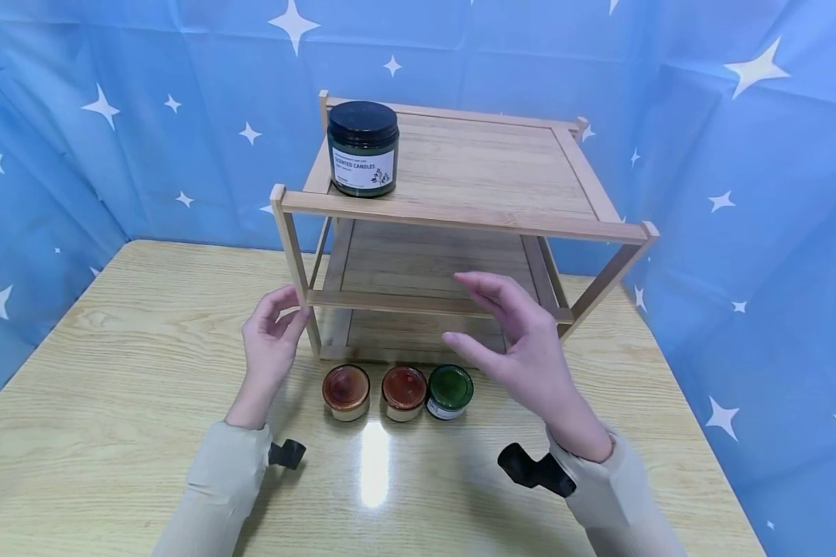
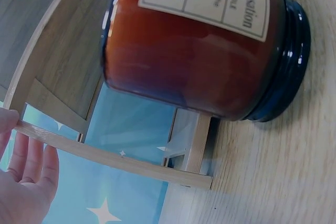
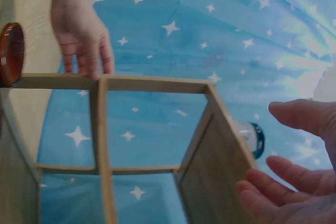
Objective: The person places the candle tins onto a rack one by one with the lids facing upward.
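A wooden rack (image 1: 467, 218) with stacked shelves stands on the table. My left hand (image 1: 270, 333) grips its front left post, thumb on one side and fingers on the other, as the left wrist view also shows. My right hand (image 1: 529, 348) hovers before the rack's right half, thumb and fingers spread apart, holding nothing. On the top shelf's left end sits a dark green candle jar (image 1: 364, 151) with a black lid. In front of the rack stand two amber candle jars (image 1: 346, 391) and a smaller-looking green candle jar (image 1: 450, 391). The near amber jar (image 2: 194, 45) has its black lid end against the table.
A light wood table (image 1: 97, 371) carries everything. A blue curtain (image 1: 181, 85) with white stars hangs behind the rack and along both sides. The right amber jar (image 1: 404, 391) stands close beside the green one.
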A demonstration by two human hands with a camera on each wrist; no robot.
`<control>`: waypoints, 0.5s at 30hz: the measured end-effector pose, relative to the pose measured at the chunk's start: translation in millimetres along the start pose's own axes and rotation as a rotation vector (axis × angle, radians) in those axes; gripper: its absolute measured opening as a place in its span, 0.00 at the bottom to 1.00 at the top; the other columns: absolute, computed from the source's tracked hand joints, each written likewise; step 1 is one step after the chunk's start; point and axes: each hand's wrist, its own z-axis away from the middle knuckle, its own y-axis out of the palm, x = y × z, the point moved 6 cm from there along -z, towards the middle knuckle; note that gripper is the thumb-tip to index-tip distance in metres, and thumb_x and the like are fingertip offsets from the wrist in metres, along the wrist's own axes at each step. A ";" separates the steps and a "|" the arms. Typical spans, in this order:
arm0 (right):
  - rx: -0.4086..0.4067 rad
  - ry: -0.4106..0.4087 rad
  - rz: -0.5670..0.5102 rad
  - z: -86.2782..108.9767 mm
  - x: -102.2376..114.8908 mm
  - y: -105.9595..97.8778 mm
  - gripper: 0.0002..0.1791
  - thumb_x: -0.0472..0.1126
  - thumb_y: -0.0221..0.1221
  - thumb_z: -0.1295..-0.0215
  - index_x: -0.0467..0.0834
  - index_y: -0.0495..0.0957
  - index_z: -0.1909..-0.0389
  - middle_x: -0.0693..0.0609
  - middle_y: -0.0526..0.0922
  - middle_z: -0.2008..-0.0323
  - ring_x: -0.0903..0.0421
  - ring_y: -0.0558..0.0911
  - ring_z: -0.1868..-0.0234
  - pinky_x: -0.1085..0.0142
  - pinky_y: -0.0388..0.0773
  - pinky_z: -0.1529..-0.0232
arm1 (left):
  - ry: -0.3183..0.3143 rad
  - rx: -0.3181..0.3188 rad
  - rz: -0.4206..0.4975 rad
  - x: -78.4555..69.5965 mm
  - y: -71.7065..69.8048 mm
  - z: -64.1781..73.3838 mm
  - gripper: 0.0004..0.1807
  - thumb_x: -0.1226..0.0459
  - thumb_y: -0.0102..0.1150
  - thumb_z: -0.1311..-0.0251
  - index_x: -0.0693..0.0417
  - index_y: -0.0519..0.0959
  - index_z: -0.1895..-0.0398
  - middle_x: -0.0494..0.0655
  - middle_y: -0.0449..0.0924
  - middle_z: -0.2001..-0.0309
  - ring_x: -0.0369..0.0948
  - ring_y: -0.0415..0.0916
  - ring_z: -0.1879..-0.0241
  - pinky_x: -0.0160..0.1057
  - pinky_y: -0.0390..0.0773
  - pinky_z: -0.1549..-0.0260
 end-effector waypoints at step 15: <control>0.048 0.202 0.094 38.1 -44.2 -0.9 0.28 0.23 0.66 0.54 0.31 0.72 0.48 0.41 0.76 0.48 0.48 0.75 0.45 0.61 0.72 0.41 | -0.011 -0.003 0.021 -0.2 0.2 0.1 0.17 0.85 0.53 0.48 0.68 0.76 0.55 0.39 0.79 0.62 0.35 0.76 0.59 0.29 0.80 0.57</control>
